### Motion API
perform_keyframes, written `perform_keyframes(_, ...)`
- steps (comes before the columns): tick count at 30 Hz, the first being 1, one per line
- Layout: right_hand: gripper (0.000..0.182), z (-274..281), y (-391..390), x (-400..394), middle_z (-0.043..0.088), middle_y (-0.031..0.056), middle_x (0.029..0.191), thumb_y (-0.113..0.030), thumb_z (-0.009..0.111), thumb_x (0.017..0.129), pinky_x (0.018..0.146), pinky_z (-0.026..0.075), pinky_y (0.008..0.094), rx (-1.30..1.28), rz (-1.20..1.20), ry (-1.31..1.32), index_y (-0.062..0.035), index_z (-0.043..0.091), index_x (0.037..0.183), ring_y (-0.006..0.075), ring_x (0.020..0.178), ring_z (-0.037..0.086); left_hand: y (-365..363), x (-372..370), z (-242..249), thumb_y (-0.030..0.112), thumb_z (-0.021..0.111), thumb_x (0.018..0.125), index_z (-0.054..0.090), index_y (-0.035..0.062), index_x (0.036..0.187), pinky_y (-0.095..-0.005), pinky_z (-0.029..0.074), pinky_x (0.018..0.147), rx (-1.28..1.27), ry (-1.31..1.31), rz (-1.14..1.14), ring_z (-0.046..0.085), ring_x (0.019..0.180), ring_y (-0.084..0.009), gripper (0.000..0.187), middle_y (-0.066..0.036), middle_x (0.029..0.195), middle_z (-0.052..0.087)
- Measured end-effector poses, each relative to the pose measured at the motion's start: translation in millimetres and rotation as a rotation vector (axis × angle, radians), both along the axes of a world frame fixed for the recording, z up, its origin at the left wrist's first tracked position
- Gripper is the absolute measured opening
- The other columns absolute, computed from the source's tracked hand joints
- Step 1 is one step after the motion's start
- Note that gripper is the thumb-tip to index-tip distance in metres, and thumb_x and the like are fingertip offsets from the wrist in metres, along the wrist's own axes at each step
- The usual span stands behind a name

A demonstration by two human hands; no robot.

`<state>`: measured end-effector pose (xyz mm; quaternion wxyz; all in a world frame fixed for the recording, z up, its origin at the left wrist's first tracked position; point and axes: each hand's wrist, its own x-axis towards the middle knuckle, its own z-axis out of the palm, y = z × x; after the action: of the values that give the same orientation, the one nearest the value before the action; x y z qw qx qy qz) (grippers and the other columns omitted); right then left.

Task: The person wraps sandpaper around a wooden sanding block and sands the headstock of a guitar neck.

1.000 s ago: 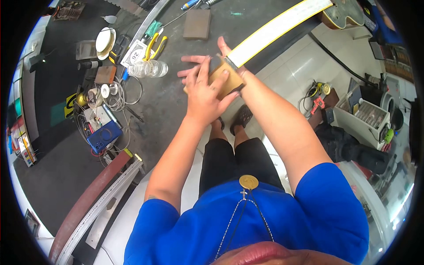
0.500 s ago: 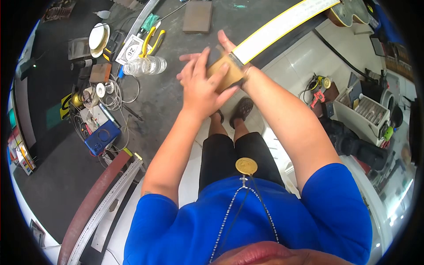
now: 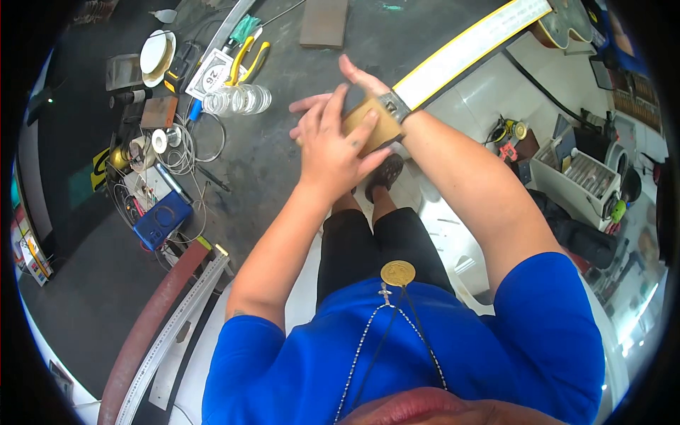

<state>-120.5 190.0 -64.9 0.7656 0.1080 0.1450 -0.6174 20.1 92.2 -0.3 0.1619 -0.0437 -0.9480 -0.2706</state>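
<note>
My left hand [image 3: 327, 142] is closed over a flat tan block [image 3: 375, 129] with dark edges, its fingers lying across the top and its thumb along the near side. Beneath the block is my right hand [image 3: 360, 75], mostly hidden, its thumb stretched out past the far side. Fingertips show to the left of my left hand. By my right wrist lies the grey metal end [image 3: 394, 105] of a long white strip with yellow edges [image 3: 467, 51], which runs toward the upper right.
On the dark workbench [image 3: 276, 152] stand clear jars [image 3: 237, 100], yellow-handled pliers [image 3: 248, 62], a brown block [image 3: 324, 23], coiled cable [image 3: 185, 152] and a blue phone [image 3: 162, 221]. A metal ruler [image 3: 170, 340] lies lower left. A tool box [image 3: 577, 177] is at right.
The tan block and both hands sit slightly farther right in view and less blurred. More of the strip's grey metal end shows. The whole view has shifted slightly.
</note>
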Motion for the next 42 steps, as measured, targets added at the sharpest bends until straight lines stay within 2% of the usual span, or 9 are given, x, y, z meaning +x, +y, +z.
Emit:
perform_keyframes(5,0.125,-23,-4,0,0.052,0.0283,0.163,-0.100,0.039,0.091,0.123,0.046,0.0508,-0.439,0.041,-0.452,-0.0006,0.042,0.168,0.0397,0.150,0.052,-26,44,-15,0.046,0.101,0.068,0.073,0.0272,0.137,-0.0569,0.046,0.107,0.009,0.002,-0.007,0.056,0.130,-0.0469,0.077,-0.027,0.161,0.051)
perform_keyframes(12,0.123,4,2,-3,0.057,0.0268,0.160,-0.098,0.040,0.093,0.123,0.045,0.0528,-0.070,0.011,0.004,-0.0027,0.040,0.170,0.0396,0.148,0.055,-14,10,-6,0.045,0.101,0.068,0.073,0.0273,0.136,-0.0561,0.046,0.107,0.020,0.010,-0.081,0.057,0.129,-0.0455,0.076,-0.025,0.161,0.051)
perform_keyframes(16,0.124,-16,-10,-3,0.055,0.0268,0.160,-0.095,0.046,0.093,0.127,0.042,0.0489,-0.487,0.097,-0.414,-0.0023,0.032,0.173,0.0395,0.150,0.052,-39,62,-20,0.046,0.101,0.066,0.075,0.0265,0.136,-0.0541,0.046,0.108,0.037,-0.008,-0.072,0.057,0.130,-0.0436,0.077,-0.024,0.161,0.053)
perform_keyframes(20,0.122,10,0,-10,0.053,0.0263,0.163,-0.095,0.044,0.094,0.126,0.042,0.0492,0.166,0.065,0.151,-0.0016,0.033,0.172,0.0381,0.151,0.052,-6,-18,0,0.046,0.098,0.069,0.077,0.0274,0.132,-0.0551,0.048,0.106,0.037,0.063,-0.169,0.057,0.126,-0.0440,0.069,-0.022,0.159,0.056)
perform_keyframes(28,0.118,-2,-9,-8,0.056,0.0236,0.161,-0.093,0.045,0.096,0.122,0.047,0.0515,-0.268,0.159,-0.298,-0.0023,0.037,0.171,0.0386,0.145,0.057,-44,55,-8,0.044,0.100,0.067,0.077,0.0249,0.132,-0.0482,0.049,0.104,0.020,-0.025,-0.095,0.060,0.123,-0.0407,0.072,-0.024,0.159,0.057)
perform_keyframes(33,0.113,15,4,-12,0.063,0.0256,0.153,-0.090,0.046,0.099,0.119,0.050,0.0457,0.154,0.099,0.154,0.0021,0.046,0.164,0.0336,0.140,0.063,-5,-23,3,0.044,0.099,0.069,0.078,0.0247,0.131,-0.0535,0.049,0.107,0.044,0.044,-0.188,0.056,0.130,-0.0432,0.069,-0.022,0.161,0.056)
perform_keyframes(37,0.111,35,4,-14,0.067,0.0252,0.149,-0.087,0.046,0.101,0.119,0.051,0.0404,0.052,0.127,0.022,0.0063,0.050,0.161,0.0272,0.138,0.066,-33,33,-8,0.044,0.100,0.066,0.076,0.0253,0.134,-0.0515,0.049,0.107,-0.011,0.003,-0.146,0.056,0.128,-0.0430,0.075,-0.023,0.162,0.054)
perform_keyframes(40,0.113,12,1,-35,0.075,0.0228,0.135,-0.088,0.046,0.101,0.107,0.060,0.0402,-0.140,0.373,0.160,0.0089,0.053,0.157,0.0263,0.117,0.077,-46,58,-4,0.042,0.102,0.063,0.075,0.0257,0.135,-0.0513,0.049,0.107,-0.011,-0.041,-0.113,0.056,0.128,-0.0431,0.078,-0.024,0.162,0.054)
perform_keyframes(42,0.110,11,14,-35,0.079,0.0199,0.126,-0.088,0.044,0.102,0.099,0.064,0.0403,0.066,0.353,0.294,0.0105,0.060,0.148,0.0263,0.104,0.080,-45,63,2,0.039,0.104,0.059,0.075,0.0253,0.134,-0.0513,0.050,0.107,-0.031,-0.063,-0.122,0.056,0.127,-0.0431,0.081,-0.025,0.163,0.053)
